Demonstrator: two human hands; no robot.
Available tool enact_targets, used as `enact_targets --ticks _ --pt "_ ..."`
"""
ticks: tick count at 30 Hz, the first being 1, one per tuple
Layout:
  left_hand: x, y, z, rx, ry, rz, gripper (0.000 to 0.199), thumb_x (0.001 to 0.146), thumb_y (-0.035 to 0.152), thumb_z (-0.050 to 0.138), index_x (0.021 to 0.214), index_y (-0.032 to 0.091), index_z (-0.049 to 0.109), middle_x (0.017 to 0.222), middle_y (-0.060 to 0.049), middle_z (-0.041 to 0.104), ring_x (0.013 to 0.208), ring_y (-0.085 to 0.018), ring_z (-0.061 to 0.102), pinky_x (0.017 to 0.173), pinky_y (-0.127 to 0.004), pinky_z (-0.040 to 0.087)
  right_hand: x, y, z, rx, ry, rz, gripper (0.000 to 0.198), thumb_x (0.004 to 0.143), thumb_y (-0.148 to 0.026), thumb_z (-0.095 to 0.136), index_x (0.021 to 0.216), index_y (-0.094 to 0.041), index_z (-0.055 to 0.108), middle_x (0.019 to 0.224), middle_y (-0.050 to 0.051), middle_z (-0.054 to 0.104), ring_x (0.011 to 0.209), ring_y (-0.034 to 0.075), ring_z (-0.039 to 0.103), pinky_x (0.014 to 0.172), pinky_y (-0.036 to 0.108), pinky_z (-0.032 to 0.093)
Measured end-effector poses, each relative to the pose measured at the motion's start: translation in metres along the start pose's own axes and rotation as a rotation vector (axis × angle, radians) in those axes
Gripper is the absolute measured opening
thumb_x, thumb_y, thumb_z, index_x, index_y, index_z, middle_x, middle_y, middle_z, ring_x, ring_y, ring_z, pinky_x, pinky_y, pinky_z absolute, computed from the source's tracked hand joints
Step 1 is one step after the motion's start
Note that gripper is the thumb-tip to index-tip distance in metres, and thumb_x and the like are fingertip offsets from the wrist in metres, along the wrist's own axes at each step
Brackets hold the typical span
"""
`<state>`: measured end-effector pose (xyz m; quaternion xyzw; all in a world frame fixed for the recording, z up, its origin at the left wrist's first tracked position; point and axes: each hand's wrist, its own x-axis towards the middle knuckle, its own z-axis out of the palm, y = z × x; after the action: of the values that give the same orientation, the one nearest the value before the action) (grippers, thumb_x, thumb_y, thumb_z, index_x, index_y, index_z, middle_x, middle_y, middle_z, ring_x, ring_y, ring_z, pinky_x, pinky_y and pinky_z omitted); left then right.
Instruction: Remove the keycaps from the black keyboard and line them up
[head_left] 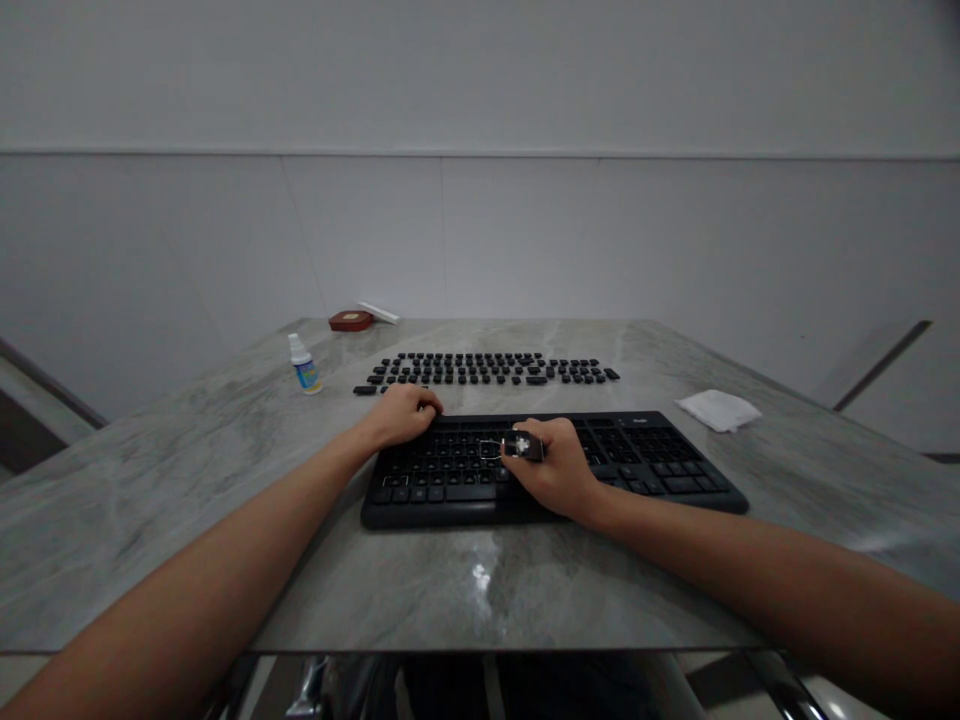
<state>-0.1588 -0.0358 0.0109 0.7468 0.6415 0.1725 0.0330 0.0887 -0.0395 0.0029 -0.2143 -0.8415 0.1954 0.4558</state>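
Observation:
A black keyboard (pixel 465 508) lies on the table in front of me, with many of its keycaps off and others, such as the space bar and part of the number pad, still in place. My left hand (pixel 405 412) grips the keyboard's back left corner, its fingers bent over the edge. My right hand (pixel 559 462) is closed around a keycap puller (pixel 523 445) above the keyboard's middle. The puller's wire loops (pixel 490 450) point left over the bare key sockets. Whether the wires touch a key, I cannot tell. Loose black keycaps (pixel 469 375) lie in rows behind the keyboard.
On the grey marble-patterned table (pixel 187 470), a small white spray bottle (pixel 304 365) with a blue label stands at left. A reddish-brown case (pixel 350 320) and a white flat object (pixel 379 313) lie at the back left. White folded tissue (pixel 718 410) lies at right. Behind is a wall.

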Motion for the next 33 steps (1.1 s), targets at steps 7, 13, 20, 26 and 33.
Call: enact_targets --ticks 7,13,20,26,33 --pt "0.0004 -0.0021 -0.0006 0.038 0.054 -0.062 0.038 0.078 0.013 0.048 0.103 0.018 0.076 0.102 -0.005 0.075 0.097 -0.024 0.068 0.095 -0.035 0.049 -0.0003 0.0000 0.0003 -0.010 -0.004 0.005 0.034 0.075 -0.019 0.051 0.048 -0.019 0.030 0.045 -0.005 0.033 0.043 0.006 0.034 0.047 0.022 0.026" --pt "0.0011 -0.0059 0.0034 0.064 0.042 -0.048 0.042 0.076 0.008 0.048 0.105 0.017 0.076 0.101 -0.006 0.075 0.093 -0.023 0.069 0.095 -0.034 0.050 -0.0009 0.0010 0.0002 -0.009 -0.003 0.000 0.034 0.074 -0.018 0.051 0.048 -0.018 0.031 0.044 -0.005 0.034 0.043 0.006 0.034 0.047 0.021 0.026" --pt "0.0018 -0.0075 0.0043 0.085 0.091 -0.019 0.042 0.074 0.007 0.047 0.105 0.012 0.075 0.105 -0.011 0.073 0.093 -0.024 0.068 0.093 -0.035 0.051 -0.0009 0.0022 0.0009 -0.008 0.002 -0.017 0.035 0.075 -0.017 0.052 0.048 -0.018 0.030 0.045 -0.006 0.032 0.043 0.006 0.033 0.048 0.021 0.026" --pt "0.0009 -0.0046 0.0038 0.107 0.127 0.073 0.040 0.075 0.006 0.047 0.102 0.013 0.075 0.104 -0.010 0.070 0.100 -0.023 0.062 0.099 -0.036 0.045 -0.0001 0.0009 0.0007 -0.005 -0.002 -0.014 0.035 0.075 -0.018 0.052 0.048 -0.019 0.030 0.045 -0.006 0.031 0.043 0.006 0.033 0.048 0.022 0.027" --pt "-0.0005 -0.0034 0.0050 0.172 0.064 0.184 0.031 0.087 0.020 0.046 0.090 0.016 0.077 0.099 -0.010 0.069 0.092 -0.024 0.058 0.093 -0.041 0.042 0.0001 -0.0006 -0.0003 -0.027 -0.007 -0.026 0.036 0.075 -0.017 0.052 0.048 -0.019 0.029 0.045 -0.006 0.033 0.042 0.006 0.033 0.047 0.022 0.026"
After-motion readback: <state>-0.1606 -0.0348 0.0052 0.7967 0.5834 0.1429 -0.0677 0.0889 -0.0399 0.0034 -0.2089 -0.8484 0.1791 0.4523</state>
